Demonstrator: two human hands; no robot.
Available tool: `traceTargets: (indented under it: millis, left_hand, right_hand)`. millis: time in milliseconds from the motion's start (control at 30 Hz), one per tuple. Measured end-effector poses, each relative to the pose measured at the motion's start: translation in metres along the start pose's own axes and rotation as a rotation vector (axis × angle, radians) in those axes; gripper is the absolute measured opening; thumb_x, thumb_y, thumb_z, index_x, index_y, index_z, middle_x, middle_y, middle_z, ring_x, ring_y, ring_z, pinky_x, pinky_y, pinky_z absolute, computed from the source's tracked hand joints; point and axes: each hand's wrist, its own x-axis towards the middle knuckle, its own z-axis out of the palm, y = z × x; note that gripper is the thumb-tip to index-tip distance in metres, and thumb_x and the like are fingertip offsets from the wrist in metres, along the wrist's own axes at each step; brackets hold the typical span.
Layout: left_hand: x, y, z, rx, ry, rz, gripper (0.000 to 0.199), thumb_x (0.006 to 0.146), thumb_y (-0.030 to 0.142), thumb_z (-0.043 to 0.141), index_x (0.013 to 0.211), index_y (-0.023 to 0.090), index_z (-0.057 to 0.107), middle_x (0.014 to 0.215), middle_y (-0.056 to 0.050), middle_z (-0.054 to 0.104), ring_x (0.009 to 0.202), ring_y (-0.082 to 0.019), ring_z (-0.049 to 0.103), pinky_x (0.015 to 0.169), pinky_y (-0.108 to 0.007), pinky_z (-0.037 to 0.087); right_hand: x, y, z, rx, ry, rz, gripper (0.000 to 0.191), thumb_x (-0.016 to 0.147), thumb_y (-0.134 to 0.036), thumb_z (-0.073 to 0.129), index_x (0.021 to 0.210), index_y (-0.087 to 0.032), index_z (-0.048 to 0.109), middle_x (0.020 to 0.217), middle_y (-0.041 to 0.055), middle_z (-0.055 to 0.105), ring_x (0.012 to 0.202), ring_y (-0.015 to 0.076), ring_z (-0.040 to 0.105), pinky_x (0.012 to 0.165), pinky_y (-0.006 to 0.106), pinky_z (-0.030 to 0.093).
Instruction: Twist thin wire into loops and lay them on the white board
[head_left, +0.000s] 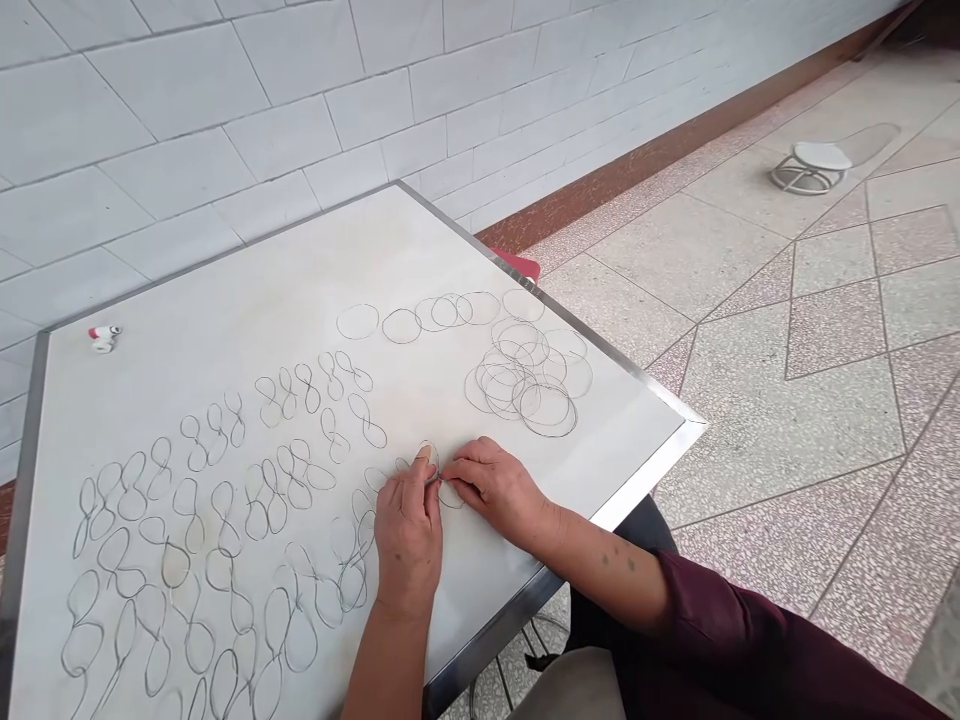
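Near the table's front right side, my left hand (411, 530) pinches a thin wire loop (428, 443), its upper curve showing above the fingertips. My right hand (501, 487) meets it from the right, thumb and fingers closed on the same wire at the middle, where it narrows. A lower curve of the loop shows under my right fingers. Many figure-eight wire loops (225, 590) lie in rows to the left of my hands. Beyond my right hand is a loose pile of round wire rings (546, 405), with a row of single rings (402, 326) behind it.
The white table (300, 260) has a metal edge and stands by a tiled wall (300, 90). A small red and white object (104, 338) sits at its far left corner. Something red (516, 265) shows past the far edge. A low stool (817, 165) stands on the floor.
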Motion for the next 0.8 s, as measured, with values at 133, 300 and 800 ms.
traceTargets:
  millis: [133,300,800]
  left_hand:
    - [-0.001,0.001,-0.001,0.013,-0.020,-0.006,0.039,0.093,0.013,0.053,0.132,0.020,0.052,0.093,-0.006,0.073,0.083,-0.021,0.065,0.072,-0.036,0.055]
    - [0.000,0.000,-0.001,0.017,-0.026,0.034,0.041,0.094,0.013,0.051,0.134,0.020,0.050,0.093,-0.007,0.073,0.083,-0.022,0.065,0.075,-0.037,0.055]
    - [-0.002,-0.003,0.000,0.018,-0.012,0.044,0.040,0.095,0.012,0.049,0.133,0.021,0.054,0.091,-0.006,0.074,0.083,-0.022,0.064,0.076,-0.038,0.055]
  right_hand:
    - [0.001,0.000,-0.001,0.008,-0.016,0.017,0.014,0.093,-0.016,0.055,0.086,-0.021,0.066,0.084,0.0049,0.066,0.082,0.0196,0.055,0.072,0.032,0.051]
    - [0.003,-0.001,-0.003,0.004,-0.065,0.080,0.012,0.093,-0.016,0.056,0.090,-0.022,0.065,0.081,0.0031,0.065,0.081,0.0195,0.054,0.072,0.032,0.050]
    - [0.008,-0.011,0.006,-0.117,-0.028,0.114,0.014,0.083,-0.009,0.063,0.083,-0.022,0.069,0.075,0.0019,0.064,0.074,0.0187,0.054,0.067,0.031,0.047]
